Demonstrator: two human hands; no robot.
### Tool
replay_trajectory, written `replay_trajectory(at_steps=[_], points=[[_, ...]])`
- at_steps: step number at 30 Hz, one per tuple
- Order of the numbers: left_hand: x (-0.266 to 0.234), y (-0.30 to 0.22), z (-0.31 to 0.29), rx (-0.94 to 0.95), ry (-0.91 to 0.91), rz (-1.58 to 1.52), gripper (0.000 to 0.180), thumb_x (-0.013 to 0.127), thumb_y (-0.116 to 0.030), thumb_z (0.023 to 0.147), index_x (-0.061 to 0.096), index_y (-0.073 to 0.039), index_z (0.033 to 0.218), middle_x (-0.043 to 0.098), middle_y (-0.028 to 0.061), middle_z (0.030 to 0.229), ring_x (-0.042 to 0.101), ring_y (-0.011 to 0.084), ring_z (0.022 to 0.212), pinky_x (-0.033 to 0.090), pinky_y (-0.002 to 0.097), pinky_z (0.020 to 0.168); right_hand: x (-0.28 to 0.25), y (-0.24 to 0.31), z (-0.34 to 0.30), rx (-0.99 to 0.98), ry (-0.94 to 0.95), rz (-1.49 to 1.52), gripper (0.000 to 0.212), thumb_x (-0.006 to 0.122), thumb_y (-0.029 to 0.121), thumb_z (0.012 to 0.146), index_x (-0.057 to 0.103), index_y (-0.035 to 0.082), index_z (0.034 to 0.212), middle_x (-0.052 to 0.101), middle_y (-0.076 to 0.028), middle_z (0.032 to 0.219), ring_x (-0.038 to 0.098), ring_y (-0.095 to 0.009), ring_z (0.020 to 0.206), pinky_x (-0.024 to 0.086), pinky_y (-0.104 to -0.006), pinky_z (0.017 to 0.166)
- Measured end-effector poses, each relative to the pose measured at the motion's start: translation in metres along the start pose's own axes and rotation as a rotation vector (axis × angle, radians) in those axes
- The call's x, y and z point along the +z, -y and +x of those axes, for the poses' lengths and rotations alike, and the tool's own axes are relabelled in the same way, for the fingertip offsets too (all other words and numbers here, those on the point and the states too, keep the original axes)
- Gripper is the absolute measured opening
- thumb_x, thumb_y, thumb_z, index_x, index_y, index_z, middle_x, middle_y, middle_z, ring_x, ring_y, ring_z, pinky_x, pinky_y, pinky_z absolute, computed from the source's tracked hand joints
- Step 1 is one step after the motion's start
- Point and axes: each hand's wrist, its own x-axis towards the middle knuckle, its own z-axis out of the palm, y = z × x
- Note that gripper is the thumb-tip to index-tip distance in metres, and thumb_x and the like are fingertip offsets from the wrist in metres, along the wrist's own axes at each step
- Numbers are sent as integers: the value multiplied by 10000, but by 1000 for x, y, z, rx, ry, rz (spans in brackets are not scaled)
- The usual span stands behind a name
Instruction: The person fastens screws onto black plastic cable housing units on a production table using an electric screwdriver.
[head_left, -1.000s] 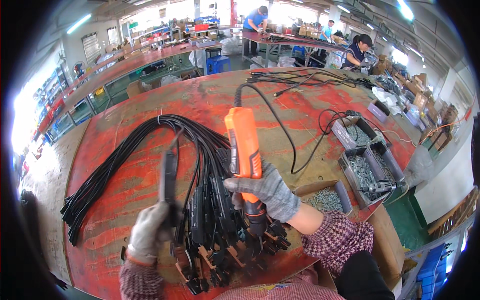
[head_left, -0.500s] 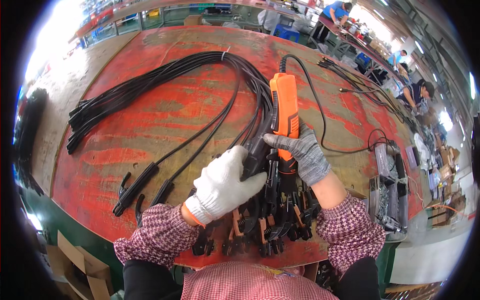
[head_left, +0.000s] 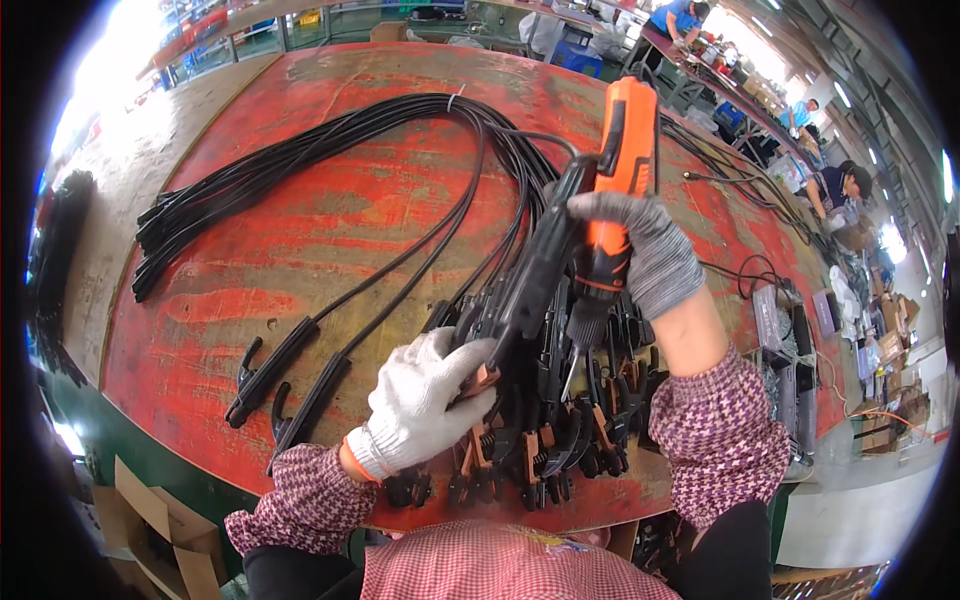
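In a white glove, my left hand [head_left: 418, 392] is closed round the copper-coloured jaw end of a black welding electrode holder [head_left: 537, 275], which slants up and away to the right. My right hand [head_left: 655, 258], in a grey glove, grips an orange and black electric screwdriver [head_left: 630, 140]. Its thumb reaches across toward the holder's upper end; whether it presses on it I cannot tell. The screwdriver's metal bit [head_left: 573, 374] points down, beside the holder. Beneath both hands lies a heap of similar black holders [head_left: 540, 455] with copper-coloured jaws.
A tied bundle of black cables [head_left: 330, 145] curves across the worn red table [head_left: 220, 320]. Two cabled holders [head_left: 270, 375] lie at left. Grey bins of small parts [head_left: 785, 340] stand at right. An open cardboard box [head_left: 160, 520] is below left. Other people work farther off.
The screwdriver has risen and moved right, tilting so its bit shows. The electrode holder, lower and partly hidden before, now slants upward. My left hand has slid slightly down and left along it.
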Motion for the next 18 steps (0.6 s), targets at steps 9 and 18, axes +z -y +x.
replay_trajectory(at_steps=[9,18], points=[[-39,-33,-1,-760,606,-1512,709,630,-107,849,292,-115,1472,636,28,965,508,34,557,391,169,496,-20,6,11,-217,-116,-46,307,766,47,683,648,34,966,690,-70,833,670,-159,715,547,-287,643],[9,-65,28,-520,79,-1230,780,675,-75,808,237,56,1440,574,54,1075,538,59,854,462,204,722,-3,-11,-48,-408,-36,-318,459,773,-9,720,567,-2,1130,690,-69,965,660,-128,835,554,-290,759]])
